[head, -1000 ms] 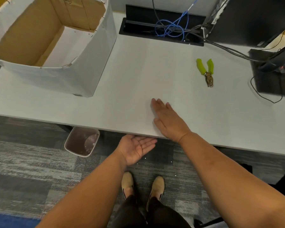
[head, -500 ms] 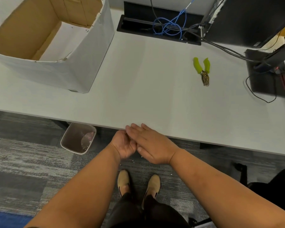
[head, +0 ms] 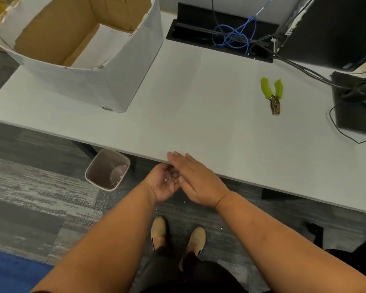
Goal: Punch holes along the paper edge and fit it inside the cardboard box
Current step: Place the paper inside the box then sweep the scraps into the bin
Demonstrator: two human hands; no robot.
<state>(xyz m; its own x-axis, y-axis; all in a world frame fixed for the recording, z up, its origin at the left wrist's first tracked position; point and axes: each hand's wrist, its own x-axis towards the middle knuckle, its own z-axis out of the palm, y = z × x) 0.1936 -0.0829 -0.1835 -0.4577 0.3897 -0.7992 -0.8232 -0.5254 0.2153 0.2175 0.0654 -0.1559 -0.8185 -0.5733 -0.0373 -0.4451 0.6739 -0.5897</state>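
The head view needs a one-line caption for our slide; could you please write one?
At the desk edge, the right hand brushes paper bits into the cupped left hand; the hole punch lies untouched beside the paper-lined box.

At the near edge of the pale grey table (head: pixel 199 106), the left hand (head: pixel 164 183) is cupped palm-up just below the tabletop, with a few tiny white paper dots lying in it. The right hand (head: pixel 195 179) lies flat, fingers straight, its fingertips on the table edge and its palm over the left hand's fingers. A hole punch with lime-green handles (head: pixel 272 95) lies well apart on the right of the table. At far left stands the open cardboard box wrapped in white paper (head: pixel 106 81), with a white sheet inside. A small grey wastebasket (head: pixel 107 169) sits on the carpet under the table, and white specks dot the floor near tan shoes (head: pixel 159 229).
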